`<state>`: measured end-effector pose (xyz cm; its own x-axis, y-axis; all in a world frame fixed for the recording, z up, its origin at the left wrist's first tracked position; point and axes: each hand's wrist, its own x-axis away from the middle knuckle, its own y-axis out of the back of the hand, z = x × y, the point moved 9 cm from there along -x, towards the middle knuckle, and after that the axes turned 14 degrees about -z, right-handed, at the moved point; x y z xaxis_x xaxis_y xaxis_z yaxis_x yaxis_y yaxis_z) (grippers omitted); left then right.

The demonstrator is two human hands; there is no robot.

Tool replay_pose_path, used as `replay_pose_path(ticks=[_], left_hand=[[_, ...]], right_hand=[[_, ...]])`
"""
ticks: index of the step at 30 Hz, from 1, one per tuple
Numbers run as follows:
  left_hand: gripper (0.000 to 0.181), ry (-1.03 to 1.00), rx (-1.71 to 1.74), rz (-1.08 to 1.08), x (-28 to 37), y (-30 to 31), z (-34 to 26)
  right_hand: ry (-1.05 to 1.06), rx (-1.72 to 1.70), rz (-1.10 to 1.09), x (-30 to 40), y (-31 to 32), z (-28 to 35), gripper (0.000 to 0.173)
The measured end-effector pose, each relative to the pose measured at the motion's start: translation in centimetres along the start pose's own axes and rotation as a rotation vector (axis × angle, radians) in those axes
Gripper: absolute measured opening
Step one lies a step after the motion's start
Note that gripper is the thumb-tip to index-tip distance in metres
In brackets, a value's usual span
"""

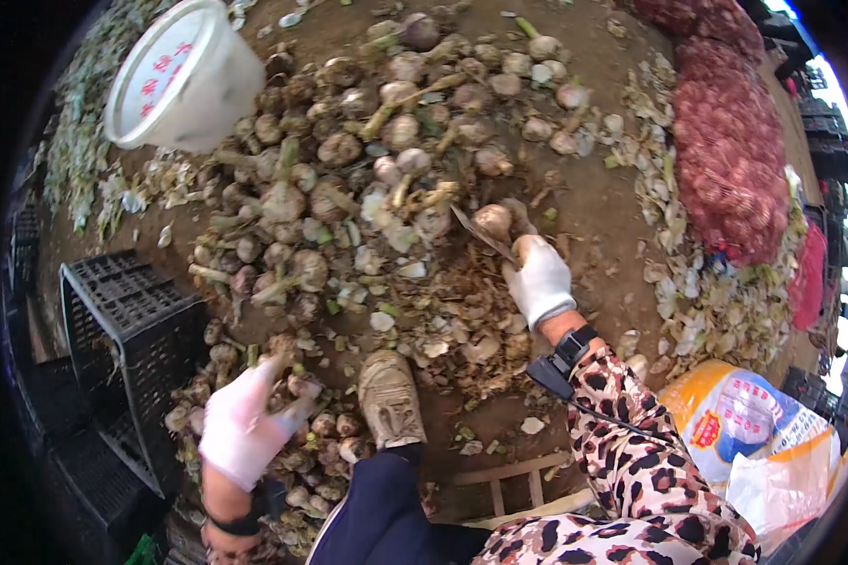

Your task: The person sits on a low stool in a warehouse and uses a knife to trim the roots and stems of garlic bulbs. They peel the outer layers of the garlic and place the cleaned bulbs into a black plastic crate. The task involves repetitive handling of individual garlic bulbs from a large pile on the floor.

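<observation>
My right hand (539, 279), in a white glove, grips a knife (482, 235) whose blade points up and left. A garlic bulb (493, 222) lies against the blade, just beyond the fingers; whether the fingers hold it too I cannot tell. My left hand (244, 417), also gloved, is at the lower left, thumb and fingers apart over a pile of garlic bulbs (327, 426). A bulb with a short stem (304, 385) shows between them; whether it is gripped is unclear. A larger heap of garlic with stems (339, 149) spreads across the ground ahead.
A white plastic bucket (215, 85) lies tilted at the upper left. Black plastic crates (124, 296) stand at the left. A red mesh sack of garlic (728, 148) is at the right, above a printed plastic bag (735, 417). My shoe (390, 395) is between the piles, among loose skins.
</observation>
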<state>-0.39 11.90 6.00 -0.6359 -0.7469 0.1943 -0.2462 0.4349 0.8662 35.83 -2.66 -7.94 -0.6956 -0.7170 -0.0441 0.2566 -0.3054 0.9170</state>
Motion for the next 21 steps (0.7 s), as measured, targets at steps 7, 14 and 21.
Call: replay_pose_path(ticks=[7, 14, 21], left_hand=[[0.088, 0.698, 1.228, 0.278, -3.5, -11.8, -3.2], [0.058, 0.535, 1.575, 0.235, -4.3, -13.6, -4.6], [0.082, 0.296, 1.232, 0.129, -3.9, -11.5, -4.6]], right_hand=[[-0.266, -0.783, 0.118, 6.2, 0.0, 7.5, 0.017], [0.255, -0.63, 0.158, 10.9, 2.9, 14.3, 0.016], [0.562, -0.337, 0.116, 8.0, 7.4, 15.4, 0.02]])
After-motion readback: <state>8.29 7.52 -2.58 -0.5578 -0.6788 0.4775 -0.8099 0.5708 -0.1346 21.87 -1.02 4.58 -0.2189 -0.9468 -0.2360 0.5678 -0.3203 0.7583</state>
